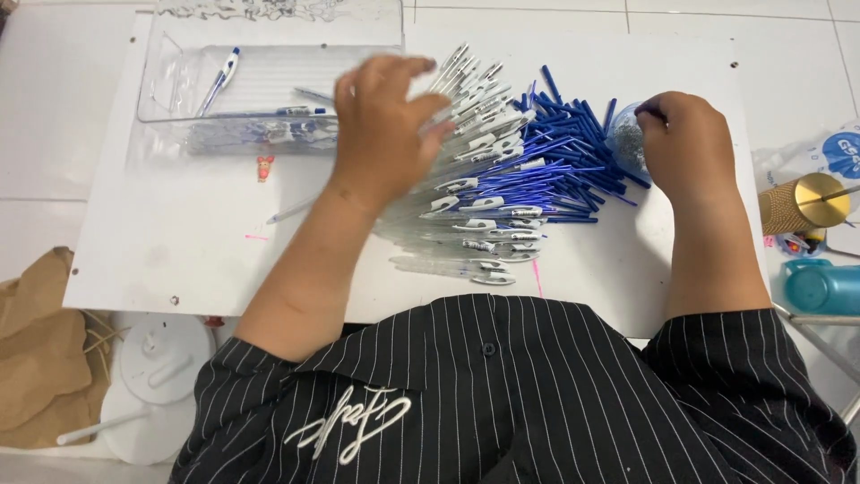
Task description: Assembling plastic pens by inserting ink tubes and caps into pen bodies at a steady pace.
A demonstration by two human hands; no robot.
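Observation:
On a white board lies a fan of several clear pen barrels beside a heap of blue ink refills. My left hand hovers blurred over the upper left part of the barrel fan, fingers spread and curled down; I cannot see anything gripped in it. At the right edge of the refill heap my right hand rests with its fingers closed around a small clear bag of tiny parts.
A clear plastic tray with a few assembled pens stands at the back left. A gold cylinder and a teal container sit to the right. Brown paper and a white round stand lie lower left.

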